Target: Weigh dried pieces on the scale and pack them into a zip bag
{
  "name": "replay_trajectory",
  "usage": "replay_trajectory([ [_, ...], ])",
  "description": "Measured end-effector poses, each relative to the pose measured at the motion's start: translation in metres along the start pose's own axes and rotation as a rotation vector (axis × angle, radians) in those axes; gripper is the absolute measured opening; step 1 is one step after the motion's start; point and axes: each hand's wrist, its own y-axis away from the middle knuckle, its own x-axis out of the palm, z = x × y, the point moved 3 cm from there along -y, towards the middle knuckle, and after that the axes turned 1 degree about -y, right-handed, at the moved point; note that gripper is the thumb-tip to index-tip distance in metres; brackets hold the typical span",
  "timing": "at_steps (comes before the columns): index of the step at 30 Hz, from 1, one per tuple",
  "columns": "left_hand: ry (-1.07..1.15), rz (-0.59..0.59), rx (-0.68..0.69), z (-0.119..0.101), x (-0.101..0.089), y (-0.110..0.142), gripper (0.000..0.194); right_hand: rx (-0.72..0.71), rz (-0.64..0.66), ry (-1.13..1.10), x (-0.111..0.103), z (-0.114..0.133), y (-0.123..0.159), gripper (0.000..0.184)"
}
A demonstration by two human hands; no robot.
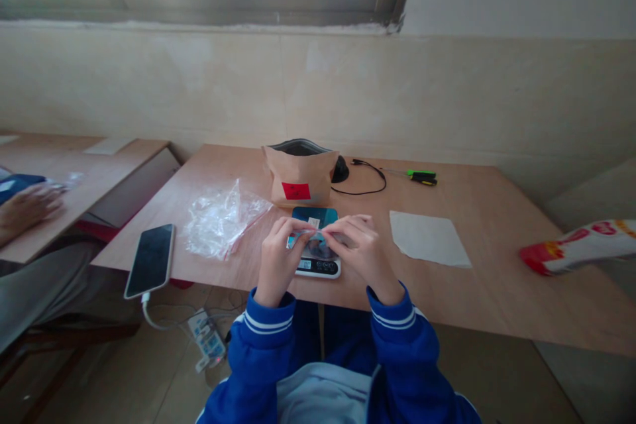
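Both my hands pinch the top edge of a small clear plastic bag [318, 250], with fingertips close together. My left hand [285, 248] is closed on the bag's left side, my right hand [355, 242] on its right. The bag hangs over a digital scale [318, 267] with a lit display; whether it touches the scale I cannot tell. The scale's blue top [325, 214] shows behind my fingers, with a small white label on or above it. What lies inside the bag is too small to make out. Just behind stands an open brown paper pouch [303, 175] with a red label.
Crumpled clear plastic bags [218, 222] lie left, beside a phone [150, 260] on a charging cable at the table edge. A white sheet [428, 238], black cable [370, 191], screwdrivers [422, 177] and red-and-white package [581, 246] are rightward. Another person's hand [32, 209] rests far left.
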Motion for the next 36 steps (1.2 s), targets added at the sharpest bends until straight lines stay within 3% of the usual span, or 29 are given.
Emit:
replay_trajectory([
  [6,0.321,-0.081,-0.194,0.009,-0.003,0.002,0.017,0.017,-0.024,-0.057,-0.009,0.002,-0.002,0.008],
  [13,0.405,-0.159,-0.245,0.001,-0.006,0.002,0.022,0.09,-0.019,-0.095,-0.009,0.005,-0.004,0.006],
  [27,0.347,-0.178,-0.236,-0.007,-0.003,0.003,0.02,-0.04,-0.067,0.014,-0.004,0.018,-0.008,0.009],
  [36,0.133,-0.185,-0.101,-0.007,0.002,0.005,0.014,0.008,-0.049,-0.032,0.001,0.013,-0.008,0.006],
])
